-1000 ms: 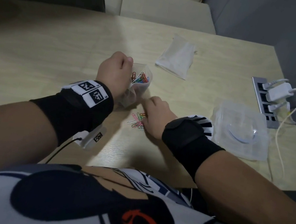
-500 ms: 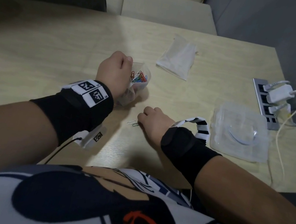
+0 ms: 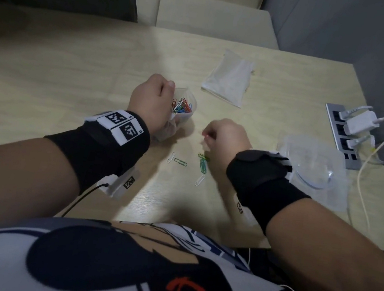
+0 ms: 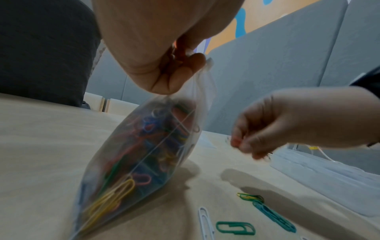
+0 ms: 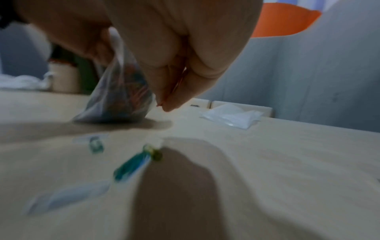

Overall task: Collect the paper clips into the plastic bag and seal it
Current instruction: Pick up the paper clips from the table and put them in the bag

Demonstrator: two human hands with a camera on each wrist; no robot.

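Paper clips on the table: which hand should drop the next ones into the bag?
Probably the right hand: it already pinches clips above the loose paper clips, beside the bag. The left hand grips the bag's top, holding it upright.

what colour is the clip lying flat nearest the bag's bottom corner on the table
White: the white paper clip lies beside the plastic bag, clearest in the left wrist view.
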